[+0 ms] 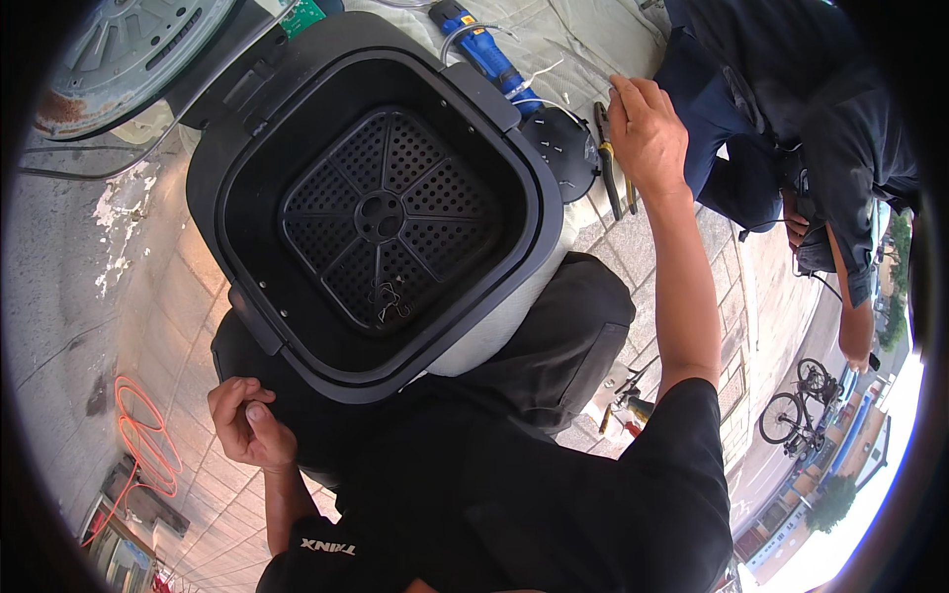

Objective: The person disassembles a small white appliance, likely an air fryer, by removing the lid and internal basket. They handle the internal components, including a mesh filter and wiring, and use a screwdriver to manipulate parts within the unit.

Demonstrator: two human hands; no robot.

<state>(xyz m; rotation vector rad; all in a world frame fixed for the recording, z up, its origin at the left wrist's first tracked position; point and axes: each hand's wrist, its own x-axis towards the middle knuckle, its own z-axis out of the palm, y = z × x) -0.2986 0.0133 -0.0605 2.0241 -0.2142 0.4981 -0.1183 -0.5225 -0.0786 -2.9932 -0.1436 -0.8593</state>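
Observation:
A black square air fryer basket [390, 385] rests in front of me by my knees. Its perforated tray [336, 208] has a small tangle of thin metal clips or wire [390, 299] lying on it. My right hand [650, 138] reaches out beyond the basket's right side, fingers pinched together; a thin greyish line runs from the fingertips, too faint to name. Just left of that hand are pliers [609, 163] with yellow and black handles, and a round black dish [561, 148] holding small screws. By the basket's near left corner, my left hand [252, 425] is loosely curled, with nothing visible in it.
A blue power tool [479, 49] lies on pale cloth beyond the basket. Far left is a rusty round metal part [119, 69]. An orange cable [148, 435] coils on the paving. Another person [781, 109] crouches at the right, and a bicycle [801, 405] stands farther off.

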